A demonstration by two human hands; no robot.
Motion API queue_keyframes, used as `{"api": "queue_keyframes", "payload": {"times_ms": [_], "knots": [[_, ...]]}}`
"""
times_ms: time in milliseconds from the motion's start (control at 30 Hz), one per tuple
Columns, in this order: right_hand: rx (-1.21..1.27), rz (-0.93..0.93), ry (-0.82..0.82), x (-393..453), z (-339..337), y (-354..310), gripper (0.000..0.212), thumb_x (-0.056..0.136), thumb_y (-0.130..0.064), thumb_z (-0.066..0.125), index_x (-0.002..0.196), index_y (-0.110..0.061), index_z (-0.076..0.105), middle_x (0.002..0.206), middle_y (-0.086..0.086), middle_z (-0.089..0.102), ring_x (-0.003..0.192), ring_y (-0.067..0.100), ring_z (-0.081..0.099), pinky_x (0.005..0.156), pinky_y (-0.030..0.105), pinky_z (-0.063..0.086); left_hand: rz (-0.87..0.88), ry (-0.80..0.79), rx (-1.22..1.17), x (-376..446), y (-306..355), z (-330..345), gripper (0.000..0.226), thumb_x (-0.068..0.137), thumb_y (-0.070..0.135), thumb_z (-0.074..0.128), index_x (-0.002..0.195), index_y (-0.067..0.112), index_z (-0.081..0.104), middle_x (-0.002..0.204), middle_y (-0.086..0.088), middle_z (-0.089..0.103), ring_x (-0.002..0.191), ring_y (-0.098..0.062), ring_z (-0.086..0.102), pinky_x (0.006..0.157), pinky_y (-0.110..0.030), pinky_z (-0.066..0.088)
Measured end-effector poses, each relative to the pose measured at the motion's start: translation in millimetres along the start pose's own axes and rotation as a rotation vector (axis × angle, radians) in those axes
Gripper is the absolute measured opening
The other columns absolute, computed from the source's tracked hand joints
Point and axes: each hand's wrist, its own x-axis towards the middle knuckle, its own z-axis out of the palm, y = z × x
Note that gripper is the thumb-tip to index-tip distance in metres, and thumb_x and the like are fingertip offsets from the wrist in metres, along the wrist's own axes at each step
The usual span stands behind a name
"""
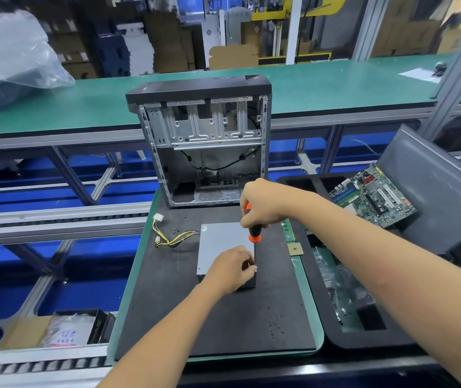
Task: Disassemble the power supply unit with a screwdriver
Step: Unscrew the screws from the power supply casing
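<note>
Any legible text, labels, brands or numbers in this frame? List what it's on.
None reads with certainty.
Box at lower left: gold lettering, too blurred.
Bag inside that box: blue handwritten marks, illegible.
Motherboard: markings too small.
Memory stick: sticker too small.
Power supply unit, computer case: no readable label.

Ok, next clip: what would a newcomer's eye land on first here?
Probably the orange-and-black screwdriver gripped upright in the right hand, its tip down at the near right edge of the grey power supply unit, which the left hand steadies. Behind stands the gutted computer case.
</note>
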Motion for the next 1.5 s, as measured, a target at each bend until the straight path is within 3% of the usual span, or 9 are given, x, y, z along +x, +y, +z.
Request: {"api": "queue_keyframes", "payload": {"times_ms": [367, 533, 900, 1067, 1233, 1500], "knots": [[0.051, 0.027, -0.040, -4, -7, 4, 0.020, 0.082, -0.024, 0.066, 0.076, -0.005, 0.071, 0.055, 0.000, 0.068, 0.045, 0.004, 0.060, 0.049, 0.018, 0.044, -0.009, -0.079, -0.055, 5, -7, -5, 0.009, 0.086, 0.023, 0.062, 0.085, 0.018, 0.069, 0.087, 0.007, 0.061, 0.072, -0.010, 0.054, 0.068, -0.024, 0.045], [0.035, 0.006, -0.053, -3, -7, 2, 0.017, 0.079, -0.023, 0.066, 0.071, -0.008, 0.070, 0.054, 0.000, 0.068, 0.043, 0.003, 0.059, 0.048, 0.019, 0.044, -0.083, -0.092, -0.259, 3, -14, -11, 0.014, 0.084, 0.010, 0.064, 0.080, 0.022, 0.070, 0.082, 0.012, 0.061, 0.061, 0.000, 0.049, 0.062, -0.009, 0.039], [0.051, 0.002, -0.050, -1, -8, 3, 0.016, 0.079, -0.021, 0.066, 0.069, -0.010, 0.069, 0.046, -0.004, 0.063, 0.043, 0.003, 0.059, 0.042, 0.011, 0.037, -0.046, -0.076, -0.272, 4, -13, -7, 0.004, 0.079, 0.023, 0.073, 0.076, 0.024, 0.071, 0.081, 0.011, 0.062, 0.065, -0.002, 0.050, 0.061, -0.011, 0.040], [0.054, 0.001, -0.041, -1, -8, 4, 0.016, 0.080, -0.021, 0.066, 0.069, -0.010, 0.069, 0.046, -0.004, 0.063, 0.045, 0.005, 0.061, 0.043, 0.013, 0.038, -0.040, -0.052, -0.221, 5, -13, -3, 0.012, 0.079, 0.028, 0.072, 0.070, 0.032, 0.065, 0.077, 0.015, 0.058, 0.063, -0.001, 0.049, 0.059, -0.010, 0.037], [0.052, -0.001, -0.032, -2, -8, 5, 0.014, 0.078, -0.020, 0.065, 0.072, -0.008, 0.070, 0.054, 0.001, 0.068, 0.042, 0.003, 0.056, 0.040, 0.012, 0.038, -0.034, -0.049, -0.180, 6, -13, -1, 0.007, 0.080, 0.030, 0.070, 0.077, 0.024, 0.069, 0.080, 0.011, 0.060, 0.063, -0.004, 0.050, 0.065, -0.027, 0.047], [0.008, -0.013, -0.059, 0, -5, -2, 0.017, 0.078, -0.021, 0.064, 0.074, -0.006, 0.072, 0.053, -0.001, 0.067, 0.038, -0.001, 0.052, 0.035, 0.009, 0.035, -0.040, -0.041, -0.183, 6, -14, -1, 0.011, 0.081, 0.030, 0.071, 0.079, 0.020, 0.072, 0.076, 0.015, 0.058, 0.066, -0.001, 0.051, 0.062, -0.014, 0.040]]}}
